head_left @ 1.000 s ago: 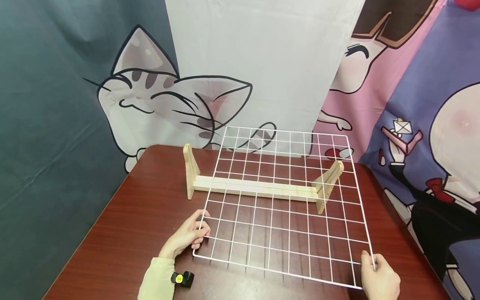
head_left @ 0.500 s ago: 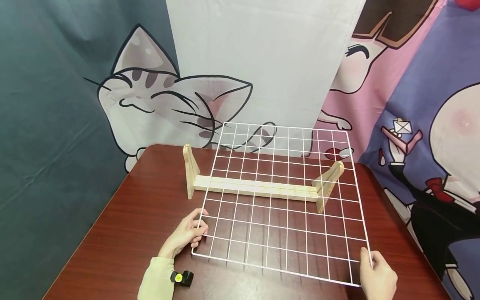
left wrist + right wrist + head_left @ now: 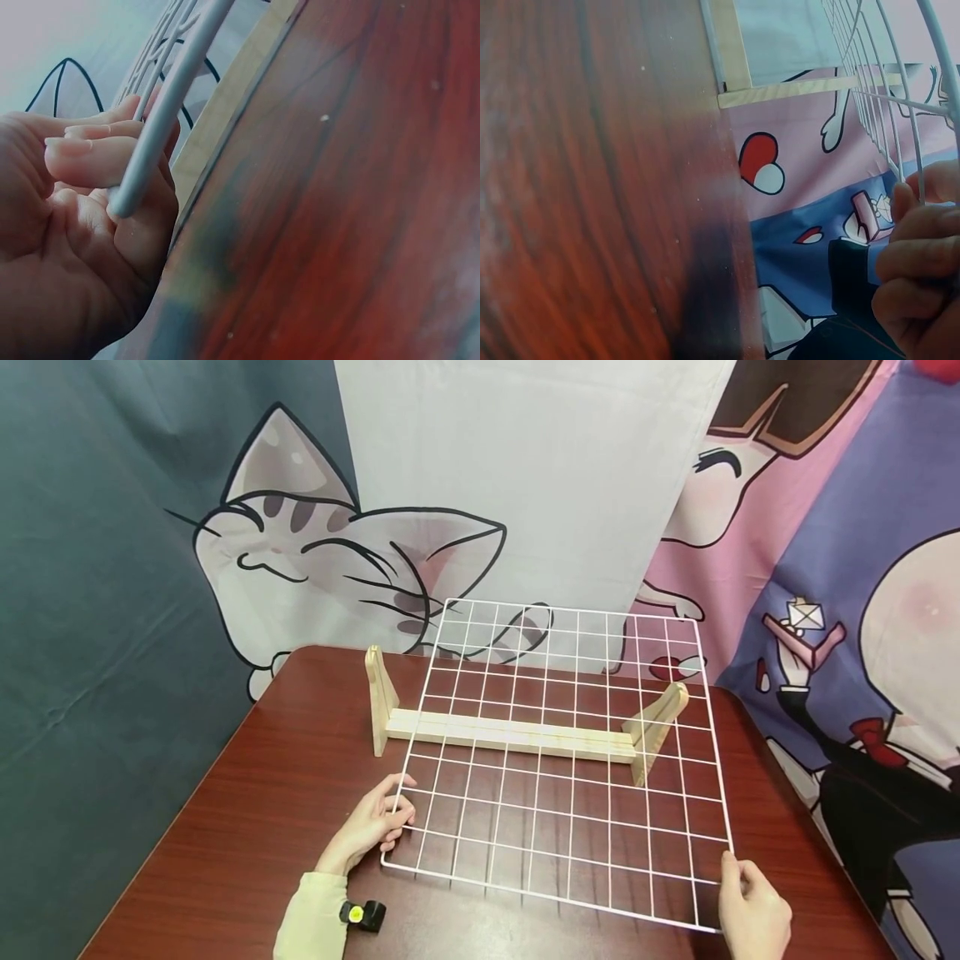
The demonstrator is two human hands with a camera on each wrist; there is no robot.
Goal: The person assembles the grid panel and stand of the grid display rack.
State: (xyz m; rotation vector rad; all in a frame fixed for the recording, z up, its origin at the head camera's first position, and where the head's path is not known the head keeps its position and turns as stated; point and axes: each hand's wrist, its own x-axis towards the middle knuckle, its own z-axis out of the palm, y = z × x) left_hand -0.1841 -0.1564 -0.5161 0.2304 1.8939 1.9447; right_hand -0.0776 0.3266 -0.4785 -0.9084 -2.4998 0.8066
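A white wire grid panel (image 3: 537, 772) is held tilted over the table, its far edge higher than its near edge. My left hand (image 3: 375, 818) holds the panel's left side near the front corner; in the left wrist view its fingers curl round the outer rod (image 3: 169, 105). At the front right corner my right hand (image 3: 753, 902) pinches the opposite side, thumb against the wire. Behind and beneath the panel, seen through its mesh, stands a pale wooden stand (image 3: 510, 733) with a crossbar and two upright ends. The panel appears apart from the stand.
The reddish-brown wooden table (image 3: 247, 810) fills the lower view. A printed cartoon curtain (image 3: 540, 468) hangs just behind its far edge. A black band with a yellow dot (image 3: 356, 913) sits on my left wrist.
The panel's far edge has risen a little in the head view, and the panel has shifted slightly left with both hands. The wooden stand has stayed in place.
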